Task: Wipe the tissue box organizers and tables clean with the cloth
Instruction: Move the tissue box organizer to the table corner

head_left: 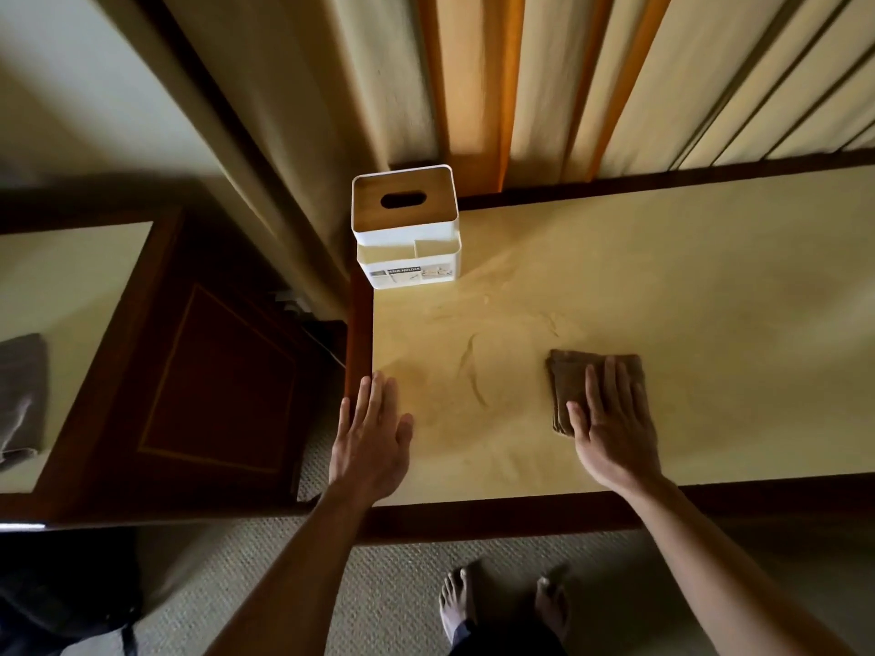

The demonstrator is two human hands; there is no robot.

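Down by the floor, two bare feet (502, 603) stand on the woven beige carpet (388, 584), just short of the dark wooden front edge of the long cream-topped table (663, 295). The person's left hand (371, 437) lies flat near the table's left corner, fingers straight and together, holding nothing. Well apart from it, the right hand (613, 419) presses down, fingers spread and straight, on the folded brown cloth (568, 381), which sits on the tabletop a little in from the front edge; the far and left parts of the cloth show beyond the fingers.

That cloth looks soft and limp, folded into several layers, so I judge it will slide easily under a flat palm and bunch if pinched at one corner; pressing across its middle keeps the folds together.

Farther back, at the table's rear left corner, stands the white box-shaped tissue organizer with a wooden lid and oval slot (406, 227), upright, with open compartments and a printed label on its front. It looks light and hollow, likely to skid or tip under a wipe, so it wants steadying by its side walls.

Behind it hang pale pleated curtains (544, 78). To the left stands a dark wooden cabinet (213, 371).
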